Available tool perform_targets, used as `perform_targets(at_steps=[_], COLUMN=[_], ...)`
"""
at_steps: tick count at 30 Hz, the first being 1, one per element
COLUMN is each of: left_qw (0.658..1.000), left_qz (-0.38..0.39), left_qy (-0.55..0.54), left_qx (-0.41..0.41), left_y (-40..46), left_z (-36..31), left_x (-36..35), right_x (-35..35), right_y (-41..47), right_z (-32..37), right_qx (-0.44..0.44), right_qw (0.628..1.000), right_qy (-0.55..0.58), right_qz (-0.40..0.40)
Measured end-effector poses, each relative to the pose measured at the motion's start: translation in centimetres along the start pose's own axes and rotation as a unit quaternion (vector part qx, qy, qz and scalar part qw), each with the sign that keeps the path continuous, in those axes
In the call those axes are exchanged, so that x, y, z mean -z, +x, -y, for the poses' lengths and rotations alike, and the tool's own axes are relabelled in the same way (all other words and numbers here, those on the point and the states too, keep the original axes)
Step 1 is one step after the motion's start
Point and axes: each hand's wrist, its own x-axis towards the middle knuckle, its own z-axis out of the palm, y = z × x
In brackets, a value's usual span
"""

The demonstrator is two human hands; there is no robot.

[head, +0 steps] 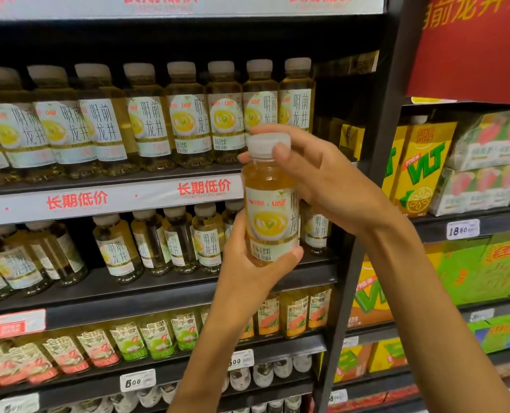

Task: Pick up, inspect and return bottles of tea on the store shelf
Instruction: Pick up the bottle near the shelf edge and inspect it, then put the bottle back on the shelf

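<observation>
From the head camera, a person is holding a bottle (270, 201) of yellow tea upright in front of the shelves, near the middle of the scene and clear of the rows behind it. The left hand (249, 263) is gripping the bottle's lower part, fingers curled round the back and thumb (291, 254) pressing across the bottom of the white label. The right hand (316, 177) is coming in from the right and pinching the white cap (267, 144), its thumb lying on the front of the cap and its fingers curling over the top and far side. Behind the bottle, a row (158, 114) of matching bottles is standing on the upper shelf, above a white strip (110, 198) with red characters. More of them (164, 242) are sitting on the next shelf down, some turned at odd angles. Lower still, other bottles (146, 338) with green and pink labels are lining a shelf that is carrying a price tag (137, 380). On the right, past a dark upright post (366, 219), yellow cartons (423, 168) are standing on another shelf.
</observation>
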Motion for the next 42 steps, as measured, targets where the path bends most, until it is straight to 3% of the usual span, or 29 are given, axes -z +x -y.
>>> perform_targets(at_steps=[6, 11, 16, 23, 27, 37, 42], left_qw=[0.990, 0.990, 0.994, 0.996, 0.997, 0.996, 0.957], left_qz=[-0.056, -0.057, 0.010, 0.082, 0.067, 0.017, -0.048], left_qy=[0.109, 0.097, 0.082, -0.013, -0.023, 0.079, 0.265], left_qx=[-0.068, -0.083, -0.071, 0.014, 0.015, -0.038, -0.108], left_y=[1.2, 1.3, 1.1, 0.8, 1.5, 7.3, 10.6], left_z=[0.4, 0.6, 0.6, 0.0, 0.0, -0.8, -1.4], left_x=[0.5, 1.0, 1.2, 0.1, -0.1, -3.7, -5.3], right_x=[0.1, 0.3, 0.2, 0.6, 0.9, 2.5, 4.5], right_y=[-1.4, -1.6, -1.0, 0.3, 0.9, 4.6, 5.9], right_z=[-0.4, -0.2, -0.1, -0.8, -0.7, 1.2, 1.5], right_qx=[0.086, 0.112, 0.092, 0.021, 0.019, 0.026, 0.082], right_qw=[0.993, 0.989, 0.992, 0.992, 0.988, 0.950, 0.935], right_qy=[0.060, 0.055, 0.083, 0.107, 0.093, -0.116, -0.155], right_qz=[0.060, 0.077, 0.015, -0.069, -0.125, -0.290, -0.307])
